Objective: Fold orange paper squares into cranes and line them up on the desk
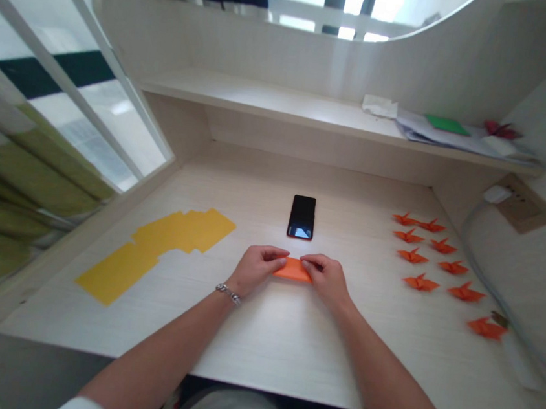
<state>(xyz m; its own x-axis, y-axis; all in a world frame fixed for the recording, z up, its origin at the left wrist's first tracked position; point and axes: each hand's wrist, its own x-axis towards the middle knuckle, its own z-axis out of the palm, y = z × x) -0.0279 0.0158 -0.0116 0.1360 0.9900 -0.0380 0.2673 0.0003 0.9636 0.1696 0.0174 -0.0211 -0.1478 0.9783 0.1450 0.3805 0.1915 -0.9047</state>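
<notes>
A folded piece of orange paper (292,271) lies on the pale wooden desk (259,340), in the middle. My left hand (256,267) pinches its left end with the fingers curled over the top edge. My right hand (326,278) grips its right end the same way. The fingertips of both hands almost meet above the paper. A metal bracelet (228,293) sits on my left wrist.
A black phone (301,216) lies just beyond the hands. Several yellow paper sheets (161,245) overlap at the left. Several folded orange paper cranes (435,264) stand in rows at the right. A shelf (274,104) behind holds papers (437,130); a cable (498,287) runs along the right wall.
</notes>
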